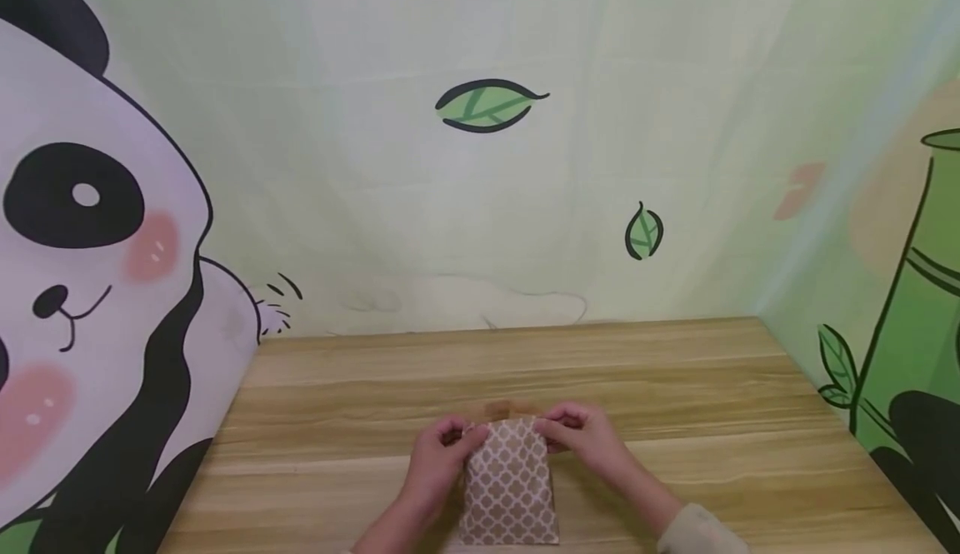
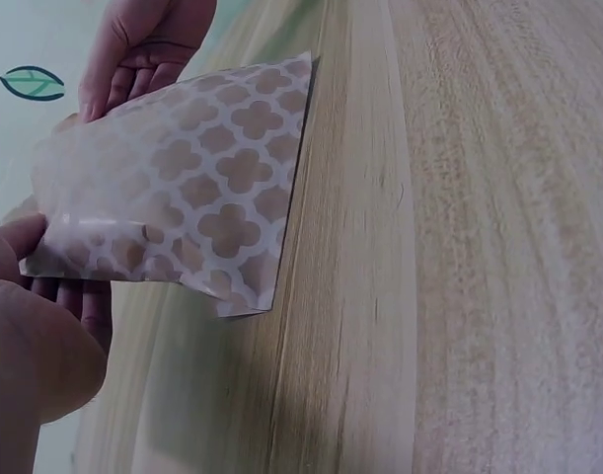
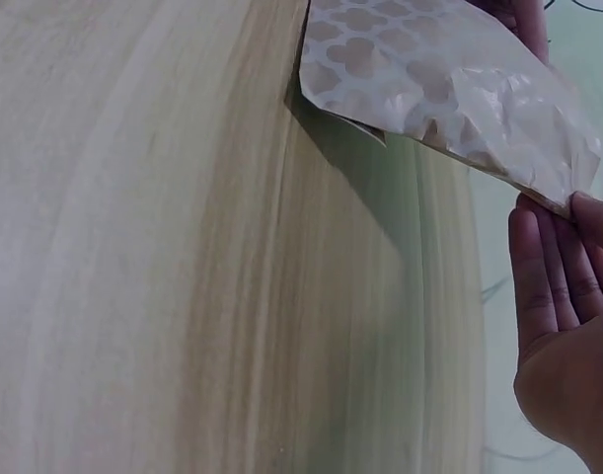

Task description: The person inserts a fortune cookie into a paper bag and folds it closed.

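Observation:
A brown paper bag (image 1: 510,483) with a white quatrefoil lattice print is held up at its top edge, its lower edge at or near the tabletop. At its upper left corner my left hand (image 1: 442,458) pinches the paper between thumb and fingers. My right hand (image 1: 588,437) pinches the upper right corner the same way. In the left wrist view the bag (image 2: 197,178) looks creased and shiny near the held end. The right wrist view shows my right thumb on top of the bag's (image 3: 459,89) corner, with the fingers beneath. Whatever the bag may contain is hidden.
The wood-grain table (image 1: 337,404) runs back to a pale green backdrop (image 1: 360,162) printed with leaves. A printed panda (image 1: 82,287) covers the left side, and printed bamboo (image 1: 918,329) the right. The bag casts a shadow on the wood.

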A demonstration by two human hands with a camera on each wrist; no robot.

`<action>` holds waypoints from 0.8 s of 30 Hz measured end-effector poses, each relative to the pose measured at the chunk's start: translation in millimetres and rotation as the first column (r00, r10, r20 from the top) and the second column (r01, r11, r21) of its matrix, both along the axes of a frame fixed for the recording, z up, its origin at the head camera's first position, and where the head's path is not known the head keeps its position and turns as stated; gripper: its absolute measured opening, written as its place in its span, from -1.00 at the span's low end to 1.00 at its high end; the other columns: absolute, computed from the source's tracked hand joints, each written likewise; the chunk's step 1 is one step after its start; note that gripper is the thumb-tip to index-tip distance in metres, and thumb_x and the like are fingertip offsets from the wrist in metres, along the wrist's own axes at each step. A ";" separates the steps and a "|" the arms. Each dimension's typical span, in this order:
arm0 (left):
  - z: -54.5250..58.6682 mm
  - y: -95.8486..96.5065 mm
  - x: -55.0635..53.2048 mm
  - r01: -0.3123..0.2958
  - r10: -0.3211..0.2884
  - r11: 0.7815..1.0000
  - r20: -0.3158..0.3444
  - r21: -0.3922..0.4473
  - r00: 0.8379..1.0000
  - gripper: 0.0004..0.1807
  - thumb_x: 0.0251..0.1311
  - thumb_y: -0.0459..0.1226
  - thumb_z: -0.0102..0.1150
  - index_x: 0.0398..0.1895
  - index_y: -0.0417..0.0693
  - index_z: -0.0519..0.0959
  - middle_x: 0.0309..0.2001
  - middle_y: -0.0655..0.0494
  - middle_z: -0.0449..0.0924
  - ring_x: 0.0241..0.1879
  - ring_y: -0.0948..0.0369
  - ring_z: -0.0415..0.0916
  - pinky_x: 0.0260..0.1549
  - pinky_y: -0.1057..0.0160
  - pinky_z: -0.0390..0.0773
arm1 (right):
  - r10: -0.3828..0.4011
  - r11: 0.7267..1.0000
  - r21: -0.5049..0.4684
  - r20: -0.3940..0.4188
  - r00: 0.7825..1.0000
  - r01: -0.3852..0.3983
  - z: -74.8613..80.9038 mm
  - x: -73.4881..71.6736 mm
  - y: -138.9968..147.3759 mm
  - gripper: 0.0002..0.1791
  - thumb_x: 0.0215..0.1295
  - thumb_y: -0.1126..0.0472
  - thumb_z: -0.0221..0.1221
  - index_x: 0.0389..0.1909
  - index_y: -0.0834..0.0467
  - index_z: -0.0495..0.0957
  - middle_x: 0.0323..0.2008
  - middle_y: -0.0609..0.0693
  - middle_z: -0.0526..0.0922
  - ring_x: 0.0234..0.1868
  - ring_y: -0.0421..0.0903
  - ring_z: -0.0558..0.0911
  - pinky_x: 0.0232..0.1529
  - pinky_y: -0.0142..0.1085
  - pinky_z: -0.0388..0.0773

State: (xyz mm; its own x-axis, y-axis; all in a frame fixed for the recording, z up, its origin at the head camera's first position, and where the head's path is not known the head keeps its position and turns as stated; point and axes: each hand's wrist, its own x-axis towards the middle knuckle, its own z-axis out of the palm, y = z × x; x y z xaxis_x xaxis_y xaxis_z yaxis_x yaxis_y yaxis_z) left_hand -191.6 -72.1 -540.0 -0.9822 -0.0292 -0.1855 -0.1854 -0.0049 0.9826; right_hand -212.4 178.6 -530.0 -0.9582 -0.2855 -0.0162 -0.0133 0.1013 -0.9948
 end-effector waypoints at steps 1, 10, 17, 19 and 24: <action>-0.5 -0.6 -0.3 0.003 -0.003 1.000 -0.007 -0.007 1.000 -0.77 0.31 -0.20 0.48 -0.22 -0.17 0.68 -0.27 0.12 0.63 -0.26 0.21 0.53 -0.29 0.36 0.59 | -0.002 1.000 -0.002 0.000 1.000 0.002 -0.3 0.1 0.4 -0.78 0.46 0.34 0.31 -0.08 0.48 0.66 -0.19 0.23 0.81 -0.25 -0.13 0.78 -0.10 -0.12 0.81; -1.5 -4.1 -2.2 -0.004 -0.005 0.995 -0.091 -0.098 0.996 -0.75 0.35 -0.17 0.45 -0.30 -0.20 0.67 -0.36 0.13 0.61 -0.28 0.20 0.51 -0.30 0.34 0.55 | -0.062 0.998 0.001 -0.011 0.998 0.062 -6.8 0.8 -0.1 -0.81 0.45 0.36 0.31 -0.12 0.47 0.65 -0.20 0.23 0.81 -0.29 -0.13 0.78 -0.14 -0.19 0.81; -0.6 -2.6 -2.4 -0.047 0.020 0.984 -0.154 -0.174 0.988 -0.79 0.28 -0.26 0.50 -0.31 -0.24 0.69 -0.39 0.12 0.65 -0.34 0.22 0.54 -0.39 0.40 0.57 | -0.050 0.998 -0.034 0.004 0.999 0.050 -8.4 1.9 -1.6 -0.75 0.48 0.38 0.28 -0.04 0.55 0.60 -0.17 0.24 0.80 -0.26 -0.16 0.79 -0.09 -0.17 0.80; -0.2 -1.6 -1.5 -0.061 0.031 0.981 -0.164 -0.182 0.986 -0.80 0.27 -0.28 0.51 -0.31 -0.25 0.69 -0.39 0.11 0.65 -0.35 0.21 0.55 -0.41 0.41 0.57 | -0.032 0.999 -0.020 0.002 0.999 0.032 -7.4 2.1 -2.5 -0.71 0.48 0.34 0.30 0.00 0.53 0.60 -0.14 0.23 0.80 -0.22 -0.17 0.78 -0.04 -0.18 0.79; -1.5 1.0 -0.7 -0.061 0.032 0.983 -0.168 -0.172 0.985 -0.81 0.27 -0.26 0.51 -0.30 -0.23 0.71 -0.38 0.10 0.67 -0.34 0.20 0.57 -0.40 0.40 0.60 | -0.027 0.997 0.069 -0.007 1.000 0.028 -2.7 2.5 -7.8 -0.69 0.42 0.22 0.40 -0.05 0.41 0.65 -0.23 0.08 0.80 -0.23 -0.19 0.73 -0.11 -0.36 0.74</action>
